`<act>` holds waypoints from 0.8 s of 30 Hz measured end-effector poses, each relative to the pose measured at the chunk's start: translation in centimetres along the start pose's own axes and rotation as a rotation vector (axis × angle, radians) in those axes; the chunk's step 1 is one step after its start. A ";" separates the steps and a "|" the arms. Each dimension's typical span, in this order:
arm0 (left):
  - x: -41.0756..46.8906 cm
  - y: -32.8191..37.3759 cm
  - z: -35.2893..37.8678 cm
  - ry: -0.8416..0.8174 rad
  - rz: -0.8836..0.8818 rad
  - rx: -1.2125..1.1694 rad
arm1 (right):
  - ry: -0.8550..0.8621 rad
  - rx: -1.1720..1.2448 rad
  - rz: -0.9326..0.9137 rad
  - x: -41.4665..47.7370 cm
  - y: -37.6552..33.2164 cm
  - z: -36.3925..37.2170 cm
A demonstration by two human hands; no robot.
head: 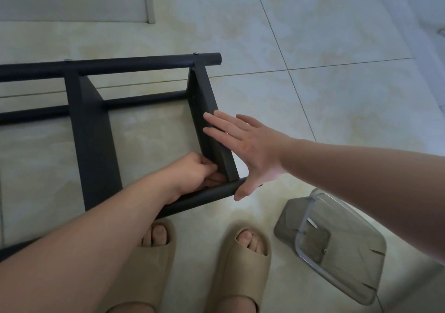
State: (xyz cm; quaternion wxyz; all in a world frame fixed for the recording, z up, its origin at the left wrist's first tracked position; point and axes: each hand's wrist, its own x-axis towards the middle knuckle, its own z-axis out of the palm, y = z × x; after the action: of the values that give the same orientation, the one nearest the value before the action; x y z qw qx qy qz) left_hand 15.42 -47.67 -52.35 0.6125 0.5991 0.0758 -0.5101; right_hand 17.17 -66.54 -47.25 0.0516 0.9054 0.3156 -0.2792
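Left hand curled, fingers tucked in; right hand flat, fingers straight; both forearms reaching forward

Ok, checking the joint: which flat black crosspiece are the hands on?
The right crosspiece: right hand flat on it, left hand gripping at its base; the left crosspiece is untouched.

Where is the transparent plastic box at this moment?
In the head view, the transparent plastic box lies on the tiled floor at the lower right, just right of the right slipper and apart from the black rack.
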 end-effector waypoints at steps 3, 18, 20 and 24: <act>0.7 -0.3 -0.4 0.073 0.007 0.097 | 0.014 -0.003 -0.005 0.0 0.0 0.1; 1.7 -0.6 -0.5 0.017 0.004 0.117 | -0.027 -0.064 -0.022 0.2 0.1 0.2; 1.7 -0.7 -0.4 0.018 0.008 0.120 | -0.037 -0.065 -0.021 0.2 0.0 0.1; 2.1 -0.7 -0.4 0.051 0.018 0.241 | -0.045 -0.054 -0.021 0.2 0.0 0.0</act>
State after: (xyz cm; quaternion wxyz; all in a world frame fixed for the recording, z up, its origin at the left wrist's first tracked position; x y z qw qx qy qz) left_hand 16.09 -48.29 -54.41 0.5384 0.6820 0.0242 -0.4944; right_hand 17.29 -66.39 -47.31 0.0803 0.8938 0.3313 -0.2913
